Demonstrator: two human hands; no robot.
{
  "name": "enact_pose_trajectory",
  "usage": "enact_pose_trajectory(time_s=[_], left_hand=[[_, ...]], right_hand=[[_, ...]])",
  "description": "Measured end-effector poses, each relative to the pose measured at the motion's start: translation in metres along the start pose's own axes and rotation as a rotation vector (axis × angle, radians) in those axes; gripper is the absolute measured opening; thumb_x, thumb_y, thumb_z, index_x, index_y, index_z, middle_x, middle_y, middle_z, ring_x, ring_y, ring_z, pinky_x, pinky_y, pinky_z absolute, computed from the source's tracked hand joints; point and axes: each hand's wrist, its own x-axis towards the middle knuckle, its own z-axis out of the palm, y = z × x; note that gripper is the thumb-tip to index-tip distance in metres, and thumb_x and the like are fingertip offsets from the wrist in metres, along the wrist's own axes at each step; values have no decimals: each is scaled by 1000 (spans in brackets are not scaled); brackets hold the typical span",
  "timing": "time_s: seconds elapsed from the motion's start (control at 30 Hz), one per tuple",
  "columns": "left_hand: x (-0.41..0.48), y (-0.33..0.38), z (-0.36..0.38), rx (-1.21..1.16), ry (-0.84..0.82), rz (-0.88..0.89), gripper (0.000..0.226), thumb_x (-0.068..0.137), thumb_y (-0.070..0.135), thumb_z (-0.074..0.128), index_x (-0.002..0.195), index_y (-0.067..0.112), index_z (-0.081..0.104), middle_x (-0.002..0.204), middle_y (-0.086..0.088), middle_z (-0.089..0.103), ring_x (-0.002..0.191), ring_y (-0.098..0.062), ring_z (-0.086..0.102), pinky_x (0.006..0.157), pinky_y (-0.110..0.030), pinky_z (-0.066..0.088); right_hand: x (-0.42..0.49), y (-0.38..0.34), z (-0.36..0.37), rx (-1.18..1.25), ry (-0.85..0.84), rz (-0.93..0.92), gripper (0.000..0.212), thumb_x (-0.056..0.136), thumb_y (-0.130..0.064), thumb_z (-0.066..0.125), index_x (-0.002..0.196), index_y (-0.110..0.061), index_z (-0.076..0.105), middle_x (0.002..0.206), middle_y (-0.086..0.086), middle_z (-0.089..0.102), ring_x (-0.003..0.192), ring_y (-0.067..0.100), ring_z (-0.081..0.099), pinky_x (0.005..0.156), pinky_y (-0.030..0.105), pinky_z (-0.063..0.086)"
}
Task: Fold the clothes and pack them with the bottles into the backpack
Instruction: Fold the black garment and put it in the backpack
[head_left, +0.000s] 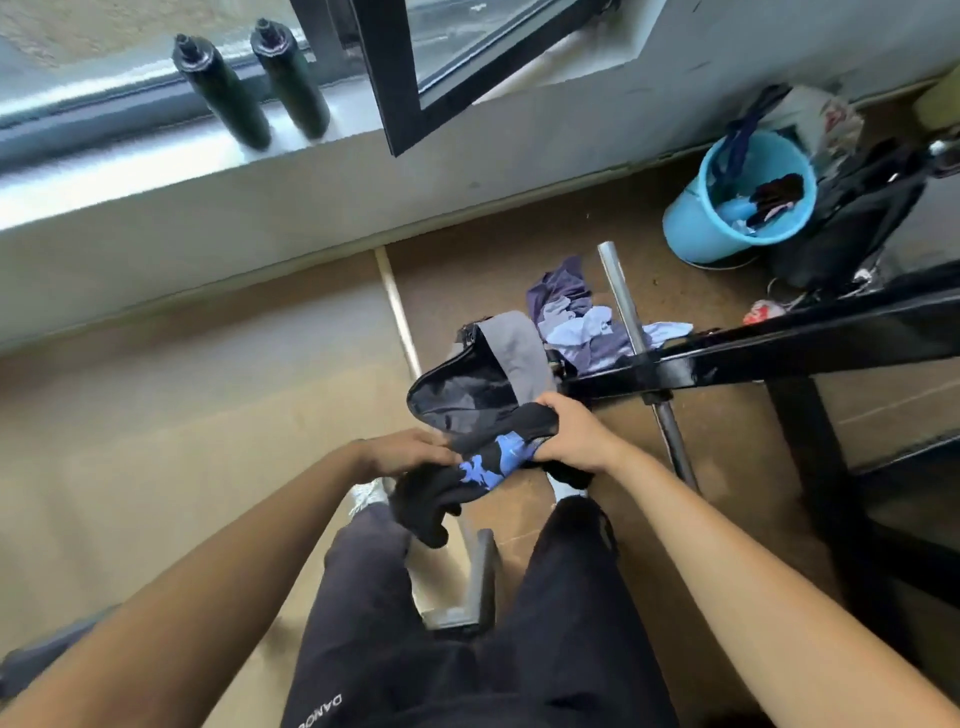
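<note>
A brown floor (208, 415) runs below a window sill (130, 171). At centre, a black garment (483, 467) with a blue print is bunched between both hands. The right hand (571, 436) has its grip clenched round the upper edge and the left hand (410, 452) holds the near side, probably to keep the fold together. The open backpack (467, 389) sits just beyond at 12 o'clock. More clothes (582, 322) lie heaped at 1 o'clock. Two bottles (223, 93) stand on the sill at 11 o'clock.
</note>
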Motion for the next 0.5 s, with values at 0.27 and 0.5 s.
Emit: enact_pose_trajectory(time_s=[0.27, 0.5], left_hand=[[48, -88, -54, 196, 530, 170, 31, 77, 5, 76, 70, 21, 51, 69, 2, 55, 69, -25, 50, 64, -34, 40], [127, -166, -82, 277, 688, 142, 30, 69, 32, 86, 77, 14, 63, 77, -4, 67, 74, -27, 65, 67, -44, 56]], right_hand=[[57, 40, 54, 27, -70, 133, 63, 71, -11, 86, 122, -24, 53, 122, 1, 64, 114, 19, 63, 96, 34, 54], [131, 123, 99, 73, 156, 29, 50, 84, -6, 77, 130, -21, 63, 123, -2, 67, 111, 16, 63, 95, 27, 48]])
